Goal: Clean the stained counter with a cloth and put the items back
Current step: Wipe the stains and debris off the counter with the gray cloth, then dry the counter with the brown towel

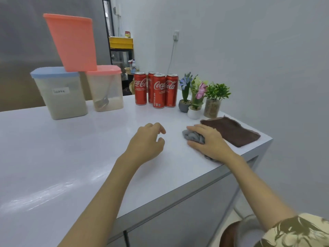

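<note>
Right hand: right hand (208,141) lies palm-down over a crumpled grey cloth (193,136), fingers (195,128) curled round the bundle and gripping it against the glossy white desk (71,157), near the desk's right front edge.
Left hand: left hand (146,141) sits just left of the cloth — fingers loosely curled, holding nothing, over bare desk surface.
Grey cloth: bunched up, mostly under the right palm; folds stick out past the fingertips and a bit shows behind the wrist at the desk edge.
Brown cloth: flat dark brown towel (231,131) lies just beside the right hand, on the desk's right corner.
Cans: four red Coca-Cola cans (156,90) stand upright in a tight cluster at the back of the desk.
Plants: three small potted artificial plants (199,97) stand close together between the cans and the brown towel.
Containers: clear plastic tub with blue lid (60,91) and clear plastic tub with pink lid (105,88) stand back left — a pink plastic box (73,41) rests tilted across their lids.
Sleeve: patterned beige sleeve (293,230) shows at the lower right.
</note>
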A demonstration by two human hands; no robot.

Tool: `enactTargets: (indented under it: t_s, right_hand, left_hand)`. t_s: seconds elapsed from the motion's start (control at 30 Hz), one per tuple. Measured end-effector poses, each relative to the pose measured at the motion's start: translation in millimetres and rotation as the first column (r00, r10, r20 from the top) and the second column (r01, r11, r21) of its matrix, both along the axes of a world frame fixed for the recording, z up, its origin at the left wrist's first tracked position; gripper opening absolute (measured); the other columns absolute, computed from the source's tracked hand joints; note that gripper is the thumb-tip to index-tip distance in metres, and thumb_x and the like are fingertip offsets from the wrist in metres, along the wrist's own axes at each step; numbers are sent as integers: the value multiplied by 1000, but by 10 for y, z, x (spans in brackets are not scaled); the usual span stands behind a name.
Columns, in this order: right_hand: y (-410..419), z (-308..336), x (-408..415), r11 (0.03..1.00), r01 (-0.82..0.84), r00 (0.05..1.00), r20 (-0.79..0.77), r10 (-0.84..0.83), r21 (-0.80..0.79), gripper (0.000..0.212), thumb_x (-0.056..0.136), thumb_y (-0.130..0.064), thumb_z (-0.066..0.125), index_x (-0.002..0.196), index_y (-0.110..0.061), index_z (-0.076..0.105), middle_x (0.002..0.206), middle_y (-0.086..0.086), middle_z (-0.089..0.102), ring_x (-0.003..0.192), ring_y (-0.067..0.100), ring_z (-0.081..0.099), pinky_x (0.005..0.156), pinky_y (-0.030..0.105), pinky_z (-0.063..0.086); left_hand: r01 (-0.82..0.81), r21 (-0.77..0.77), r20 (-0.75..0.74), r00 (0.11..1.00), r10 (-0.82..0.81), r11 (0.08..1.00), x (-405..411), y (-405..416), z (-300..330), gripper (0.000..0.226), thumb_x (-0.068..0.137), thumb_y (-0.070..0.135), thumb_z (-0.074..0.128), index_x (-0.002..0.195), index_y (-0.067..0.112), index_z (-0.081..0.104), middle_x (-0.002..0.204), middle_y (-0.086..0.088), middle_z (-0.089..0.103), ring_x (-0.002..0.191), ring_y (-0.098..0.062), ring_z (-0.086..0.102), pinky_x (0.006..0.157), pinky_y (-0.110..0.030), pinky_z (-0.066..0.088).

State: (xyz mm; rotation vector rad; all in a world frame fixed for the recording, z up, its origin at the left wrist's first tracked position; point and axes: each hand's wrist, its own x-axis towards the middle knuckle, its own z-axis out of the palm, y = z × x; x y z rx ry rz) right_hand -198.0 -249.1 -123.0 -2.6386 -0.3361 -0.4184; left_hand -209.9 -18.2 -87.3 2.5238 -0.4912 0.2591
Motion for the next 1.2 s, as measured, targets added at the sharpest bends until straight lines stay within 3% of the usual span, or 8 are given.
enactTargets:
  t_s: [0.1, 0.17, 0.3, 0.4, 0.6, 0.77, 1.0, 1.2]
  right_hand:
    - [-101, 88, -6, 971, 14, 999, -43, -4, 237, 49, 83, -64, 49, 128, -47, 47, 136, -20, 47, 131, 4, 36, 113, 58, 15]
    - [-272, 125, 16, 945, 74, 997, -1, -78, 318, 50, 84, -63, 47, 130, -42, 49, 136, -17, 49, 129, 5, 40, 113, 56, 18]
    - [-694, 52, 138, 971, 241, 970, -21, -241, -7, 56, 88, -60, 45, 139, -39, 37, 147, -13, 38, 140, 14, 27, 112, 59, 15]
    - [-788, 44, 243, 968, 230, 962, -126, -242, -98, 60, 89, -63, 38, 144, -45, 24, 156, -14, 18, 146, 17, 6, 112, 62, 0]
    - [-892, 50, 486, 907, 259, 906, -241, -347, -333, 69, 81, -79, 25, 144, -54, 8, 159, -7, -4, 145, 32, -11, 105, 69, -11]
    - [-857, -57, 590, 905, 275, 869, -318, -378, -325, 52, 96, -60, 12, 146, -48, 10, 159, -5, 0, 145, 34, -6, 109, 66, -6]
    - [-805, -72, 543, 934, 284, 928, -184, -325, -216, 48, 104, -32, 20, 147, -11, 26, 156, 7, 23, 142, 35, 16, 117, 46, 11]
    - [-816, -75, 559, 955, 224, 933, -242, -267, -192, 48, 102, -42, 25, 147, -28, 29, 156, 2, 24, 143, 37, 13, 115, 53, 5]
  left_hand:
    - [44, 26, 6, 999, -44, 999, 109, -352, 22, 27, 92, 19, 47, 118, 22, 53, 123, 1, 53, 116, -18, 47, 93, -31, 43]
    - [63, 41, 6, 998, -63, 997, 168, -515, 12, 27, 92, 19, 47, 119, 22, 52, 124, 1, 53, 115, -18, 47, 92, -31, 43]
    - [69, 63, -21, 997, -68, 996, 254, -695, -53, 28, 92, 19, 47, 119, 23, 52, 124, 1, 52, 114, -19, 47, 89, -31, 43]
    - [73, 73, -25, 997, -72, 995, 306, -754, -85, 29, 92, 18, 46, 120, 23, 52, 125, 1, 52, 114, -18, 47, 88, -29, 43]
    - [53, 69, -15, 999, -52, 996, 396, -787, -116, 28, 92, 17, 46, 119, 23, 52, 123, 2, 52, 115, -17, 46, 91, -30, 43]
    - [60, 94, -52, 997, -55, 994, 415, -830, -170, 28, 91, 17, 47, 118, 22, 53, 122, 1, 53, 115, -18, 46, 93, -34, 44]
    - [63, 90, -26, 998, -60, 994, 426, -882, -128, 28, 90, 17, 48, 117, 22, 54, 121, 1, 54, 112, -18, 48, 90, -33, 45]
    - [65, 73, -18, 998, -64, 995, 440, -889, -139, 27, 91, 17, 48, 117, 23, 54, 121, 1, 55, 113, -18, 48, 90, -31, 43]
